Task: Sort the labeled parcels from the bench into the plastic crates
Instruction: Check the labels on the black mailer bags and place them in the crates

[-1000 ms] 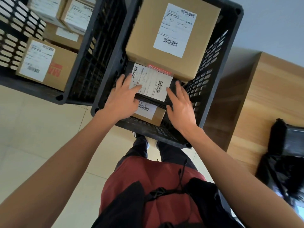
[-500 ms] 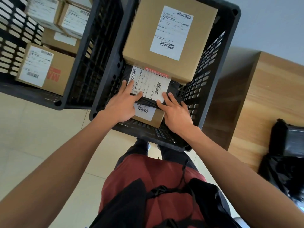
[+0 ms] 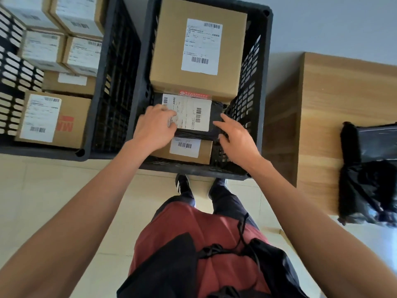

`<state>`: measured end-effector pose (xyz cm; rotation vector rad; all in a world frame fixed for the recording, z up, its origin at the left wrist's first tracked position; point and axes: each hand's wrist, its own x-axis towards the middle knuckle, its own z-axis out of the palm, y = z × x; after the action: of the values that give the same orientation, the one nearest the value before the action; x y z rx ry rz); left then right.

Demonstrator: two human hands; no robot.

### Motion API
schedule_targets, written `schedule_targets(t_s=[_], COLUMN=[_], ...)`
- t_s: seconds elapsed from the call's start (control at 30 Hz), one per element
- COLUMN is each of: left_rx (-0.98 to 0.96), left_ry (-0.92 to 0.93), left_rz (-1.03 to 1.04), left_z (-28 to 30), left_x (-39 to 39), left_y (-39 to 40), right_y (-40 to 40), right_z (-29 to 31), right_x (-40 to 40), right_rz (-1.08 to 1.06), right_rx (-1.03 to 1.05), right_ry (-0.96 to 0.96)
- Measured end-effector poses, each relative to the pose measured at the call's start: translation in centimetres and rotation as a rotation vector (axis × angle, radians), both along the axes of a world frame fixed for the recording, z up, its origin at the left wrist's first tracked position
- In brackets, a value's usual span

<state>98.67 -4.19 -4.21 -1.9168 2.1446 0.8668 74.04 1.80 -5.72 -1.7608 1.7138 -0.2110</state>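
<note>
A black-wrapped parcel (image 3: 212,123) with a white label lies in the right black crate (image 3: 266,61), on top of a small cardboard box (image 3: 204,152) and against a large labelled cardboard box (image 3: 197,48). My left hand (image 3: 153,127) rests on the parcel's left end, fingers bent over the label and thumb on it. My right hand (image 3: 236,134) is at the parcel's right end with fingers spread and straight, fingertips at its edge. Neither hand grips it.
The left black crate (image 3: 116,61) holds several labelled cardboard boxes (image 3: 51,119). A wooden bench (image 3: 333,100) stands to the right with black plastic-wrapped parcels (image 3: 369,175) on it. My feet stand on the pale tiled floor (image 3: 43,201) just before the right crate.
The black parcel has settled lower and flatter in the right crate. My right hand slid from its near edge to its right end, and my left hand's fingers have bent over the label.
</note>
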Motion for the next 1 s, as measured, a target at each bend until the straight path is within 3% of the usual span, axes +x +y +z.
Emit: schedule_targets(t_s=[0.13,0.23,0.43,0.63,1.0], left_rx=[-0.074,-0.091,-0.123,-0.08,0.04], left_ry=[0.223,0.373,0.621,0.698,0.688], left_rz=[0.06,0.07,-0.046,-0.195,-0.442], left_z=[1.5,3.3,8.1,11.1,12.4], left_x=[-0.3,-1.8,-9.9,-20.1,-36.9], left_y=[0.9,1.6,3.5,7.8,18.0], right_y=[2.1,3.9,7.8,13.6,27.2], right_z=[2.9,5.0,8.7,10.5,11.1], right_x=[-1.4,-2.1,-6.4,-13.4,-27.4], right_rz=[-0.185,-0.283,-0.596,-0.867,-1.143], right_rx=[-0.026,-0.168,-0.236,-0.26,-0.322], right_ry=[-0.109,-0.161,-0.273,-0.362,-0.404])
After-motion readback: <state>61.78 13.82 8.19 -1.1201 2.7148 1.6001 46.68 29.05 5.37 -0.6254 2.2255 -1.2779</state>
